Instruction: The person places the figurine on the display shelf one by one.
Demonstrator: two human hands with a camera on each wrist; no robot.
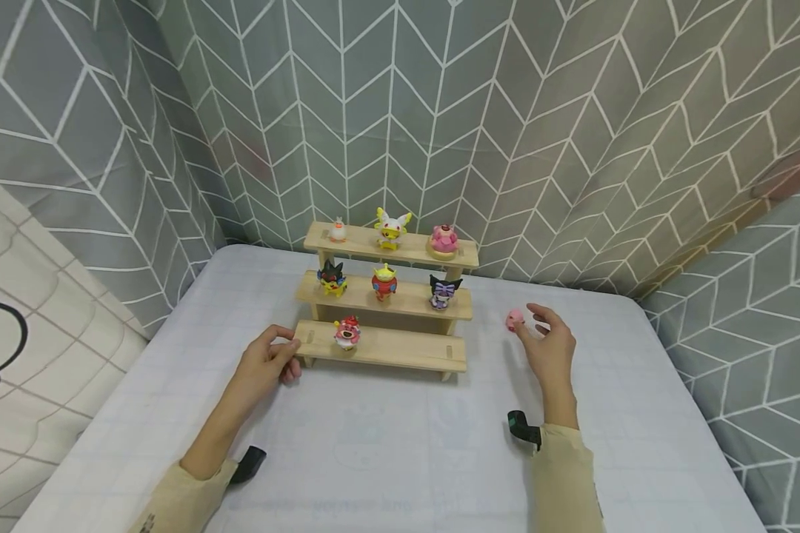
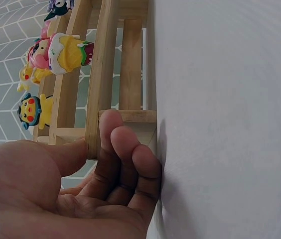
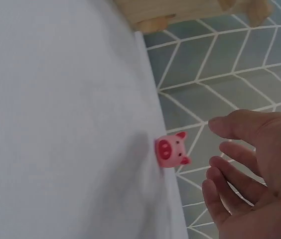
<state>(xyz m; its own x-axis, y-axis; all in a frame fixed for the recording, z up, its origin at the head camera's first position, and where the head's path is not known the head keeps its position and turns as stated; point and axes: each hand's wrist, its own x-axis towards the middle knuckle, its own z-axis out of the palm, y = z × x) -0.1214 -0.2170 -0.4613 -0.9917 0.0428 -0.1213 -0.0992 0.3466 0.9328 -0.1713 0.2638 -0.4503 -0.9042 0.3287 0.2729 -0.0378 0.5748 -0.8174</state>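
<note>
My left hand (image 1: 264,363) grips the left end of the lowest step of a three-step wooden shelf (image 1: 407,349). In the left wrist view, the thumb lies against the board and the curled fingers are on its other side. On that step stands a pink bear figurine (image 1: 347,334), left of the middle. My right hand (image 1: 552,354) is to the right of the shelf, beside a small pink pig figure (image 1: 515,320) on the table. The right wrist view shows the pig's head (image 3: 172,151) apart from the loosely bent fingers, which hold nothing.
The middle step bears a black-and-yellow figurine (image 1: 332,280), a red one (image 1: 384,283) and a purple-black one (image 1: 442,292). On top are a white one (image 1: 338,231), a yellow-and-white one (image 1: 392,229) and a pink one (image 1: 444,240). A patterned curtain (image 1: 427,111) hangs behind the table (image 1: 373,459).
</note>
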